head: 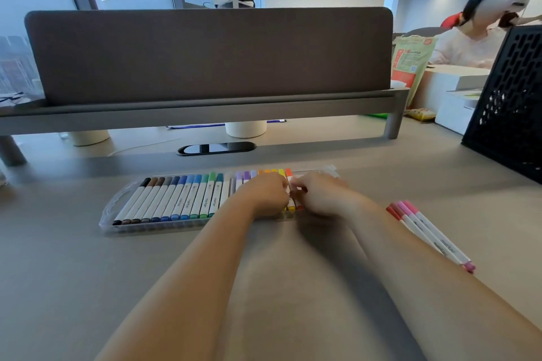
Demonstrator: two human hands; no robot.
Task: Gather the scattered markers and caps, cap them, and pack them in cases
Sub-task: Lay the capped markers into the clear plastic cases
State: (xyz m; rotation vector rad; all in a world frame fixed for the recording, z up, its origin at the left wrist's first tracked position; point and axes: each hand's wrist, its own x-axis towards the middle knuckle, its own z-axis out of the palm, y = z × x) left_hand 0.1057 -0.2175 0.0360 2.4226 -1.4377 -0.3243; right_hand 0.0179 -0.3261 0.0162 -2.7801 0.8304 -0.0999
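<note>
Blocking case [146, 227]: left hand [264, 193], right hand [319, 193]

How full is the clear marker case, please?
Mostly full: the case holds a row from black to orange, while pink and red markers lie out on the desk; the left hand and right hand hide its right end.

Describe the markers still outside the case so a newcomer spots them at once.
Start at the beige desk, then the clear case of markers at its middle. Right of it, beside the right forearm, lie the loose markers: red and pink caps, the only ones outside the case.
</note>
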